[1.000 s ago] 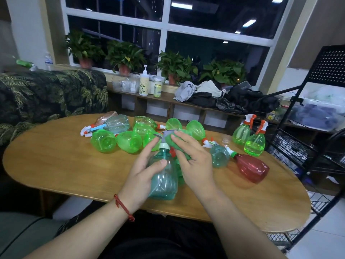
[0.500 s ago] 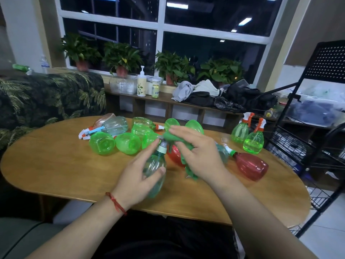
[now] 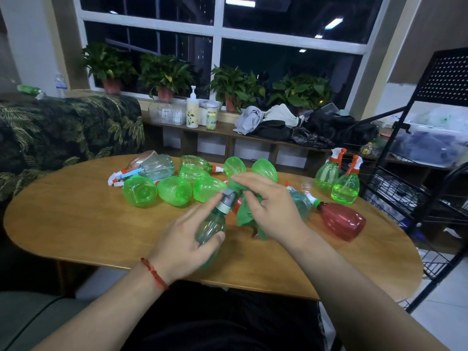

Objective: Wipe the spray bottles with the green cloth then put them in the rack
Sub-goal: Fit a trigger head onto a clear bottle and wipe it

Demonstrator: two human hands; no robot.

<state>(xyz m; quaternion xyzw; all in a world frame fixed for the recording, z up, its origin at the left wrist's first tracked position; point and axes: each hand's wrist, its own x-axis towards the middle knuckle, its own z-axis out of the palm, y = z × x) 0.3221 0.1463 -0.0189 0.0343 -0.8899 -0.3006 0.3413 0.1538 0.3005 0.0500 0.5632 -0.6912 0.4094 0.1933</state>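
- The counter [image 3: 76, 219] is wood with visible grain, smooth, with a soft sheen under the lights.
- The teal spray bottle [image 3: 211, 225] is translucent plastic, glossy, with ribbed walls; its collar [image 3: 228, 200] is grey and matt.
- The green cloth [image 3: 247, 211] is soft, matt fabric, crumpled into folds.
- The green spray bottles [image 3: 140, 191] are tinted see-through plastic, smooth and shiny.
- The red spray bottle [image 3: 342, 220] is glossy translucent plastic too.
- The rack [image 3: 415, 193] is black wire and perforated sheet, seemingly metal, matt.
- The sofa cover [image 3: 63, 127] is matt printed cloth.
- The wrist cord [image 3: 154, 273] is red twisted thread.
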